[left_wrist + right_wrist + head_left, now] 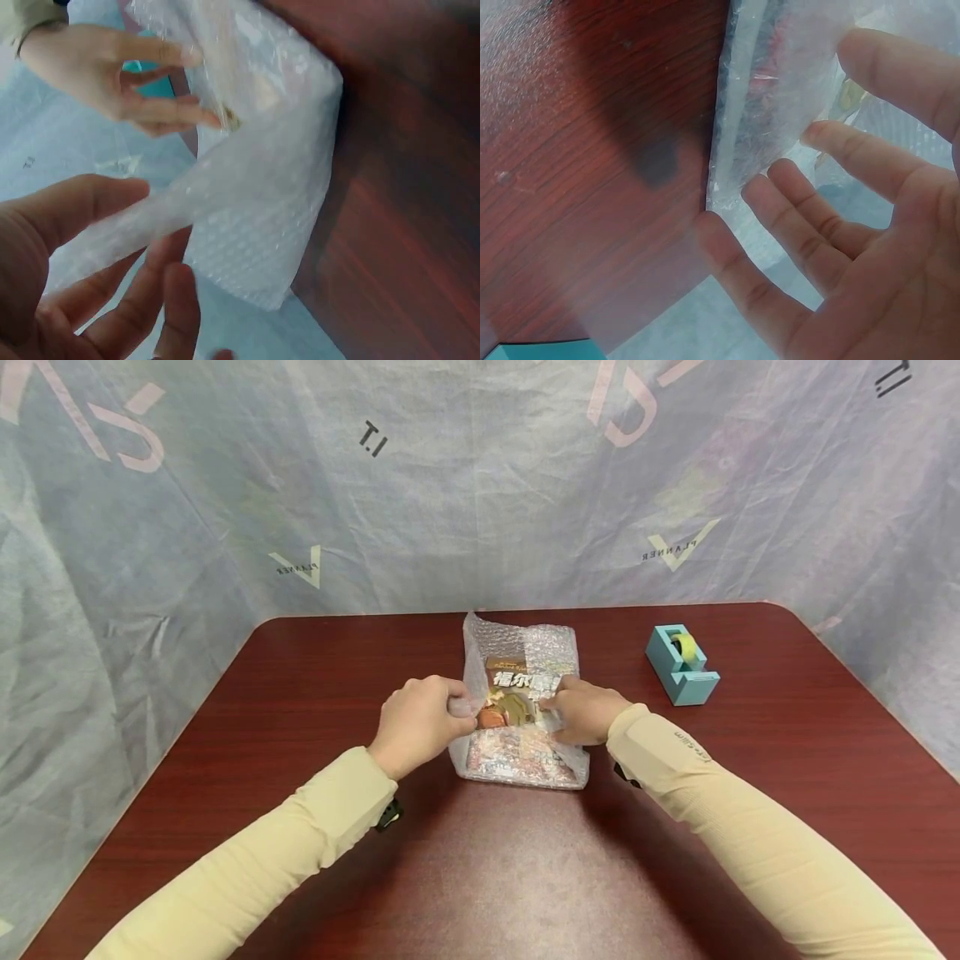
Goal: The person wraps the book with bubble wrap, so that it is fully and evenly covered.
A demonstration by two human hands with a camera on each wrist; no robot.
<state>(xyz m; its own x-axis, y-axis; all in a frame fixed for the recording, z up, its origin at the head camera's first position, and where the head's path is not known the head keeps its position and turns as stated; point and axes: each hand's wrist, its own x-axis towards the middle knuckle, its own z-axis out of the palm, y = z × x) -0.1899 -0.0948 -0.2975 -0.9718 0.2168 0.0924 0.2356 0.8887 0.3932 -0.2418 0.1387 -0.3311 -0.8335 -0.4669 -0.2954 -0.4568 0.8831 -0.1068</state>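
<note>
A sheet of clear bubble wrap point(553, 639) lies mid-table, folded around a book point(512, 708) with a brown, picture-printed cover and large white characters. Its lower part shows through the wrap, while the upper part is uncovered. At the left side, my left hand point(420, 722) pinches a loose edge of the wrap between thumb and fingers, lifting that flap off the book. My right hand point(588, 710) is at the opposite side, its fairly straight fingers point(855, 154) spread and touching the wrap beside the book.
To the right on the dark red wooden table point(300, 693) stands a blue tape dispenser point(688, 687) with a yellow roll of tape point(686, 647). A grey printed cloth point(465, 527) hangs behind the table and along both sides.
</note>
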